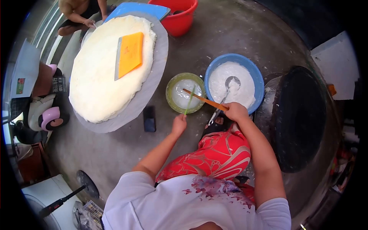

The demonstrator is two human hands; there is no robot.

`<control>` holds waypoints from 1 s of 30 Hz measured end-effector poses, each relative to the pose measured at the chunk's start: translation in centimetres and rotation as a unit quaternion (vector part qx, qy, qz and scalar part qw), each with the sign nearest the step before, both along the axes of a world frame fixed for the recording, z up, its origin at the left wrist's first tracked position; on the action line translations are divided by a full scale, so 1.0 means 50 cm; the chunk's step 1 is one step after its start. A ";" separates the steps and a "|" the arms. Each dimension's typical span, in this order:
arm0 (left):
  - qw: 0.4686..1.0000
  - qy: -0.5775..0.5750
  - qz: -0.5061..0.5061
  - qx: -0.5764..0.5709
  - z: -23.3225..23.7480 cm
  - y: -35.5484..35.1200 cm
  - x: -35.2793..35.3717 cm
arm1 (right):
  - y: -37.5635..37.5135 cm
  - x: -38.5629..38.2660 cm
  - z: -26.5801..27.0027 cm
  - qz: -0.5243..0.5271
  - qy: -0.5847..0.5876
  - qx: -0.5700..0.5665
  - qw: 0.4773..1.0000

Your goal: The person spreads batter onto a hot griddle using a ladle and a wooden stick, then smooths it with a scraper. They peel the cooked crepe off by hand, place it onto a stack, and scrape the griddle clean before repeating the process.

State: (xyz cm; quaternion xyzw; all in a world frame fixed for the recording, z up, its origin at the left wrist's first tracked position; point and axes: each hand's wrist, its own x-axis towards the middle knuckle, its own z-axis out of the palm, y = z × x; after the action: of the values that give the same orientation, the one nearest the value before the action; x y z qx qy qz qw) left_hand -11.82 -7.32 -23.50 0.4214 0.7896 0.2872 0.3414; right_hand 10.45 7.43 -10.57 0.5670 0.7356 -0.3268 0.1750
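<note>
Here at the bowls, my left hand (pixel 179 124) has its fingers closed round a thin, bright green stick (pixel 190 100), its far end up over the round olive-green bowl (pixel 169 91). Inside that bowl: cloudy, whitish liquid (pixel 181 101), shiny on top. And my right hand (pixel 235 112), fingers shut on the end of a long, flat orange-brown wooden stick (pixel 210 102), reaches it across the same bowl, where the two sticks cross in my view; whether they touch, I can't tell.

Just beside it, the wide blue plastic basin (pixel 259 76), with a thick-looking white mixture (pixel 245 83) in it! A metal ladle (pixel 232 82) has its head in there, its handle running out over the rim close by my right hand.

Farther off, the big red plastic tub (pixel 183 27) holds something dark, too hidden to name. To its left, a round grey board (pixel 160 61) carries a broad, creamy-white round sheet (pixel 96 69), an orange scraper (pixel 131 53) lying on top.
</note>
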 end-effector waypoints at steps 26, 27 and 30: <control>0.954 0.290 0.003 -0.074 0.024 -0.001 0.038 | -0.132 0.166 0.028 -0.157 0.082 0.043 0.983; 0.963 0.260 -0.042 -0.053 0.033 0.003 0.044 | -0.139 0.172 0.021 -0.158 0.119 0.088 0.976; 0.985 0.136 -0.108 0.017 -0.013 0.019 0.066 | -0.154 0.188 0.012 -0.222 0.224 0.124 0.941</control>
State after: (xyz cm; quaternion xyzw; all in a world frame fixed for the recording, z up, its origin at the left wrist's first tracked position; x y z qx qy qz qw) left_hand -8.51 -6.38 -24.15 0.5450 0.7734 0.2021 0.2530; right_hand 19.86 -0.26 -9.97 0.6449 0.6462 -0.3824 -0.1426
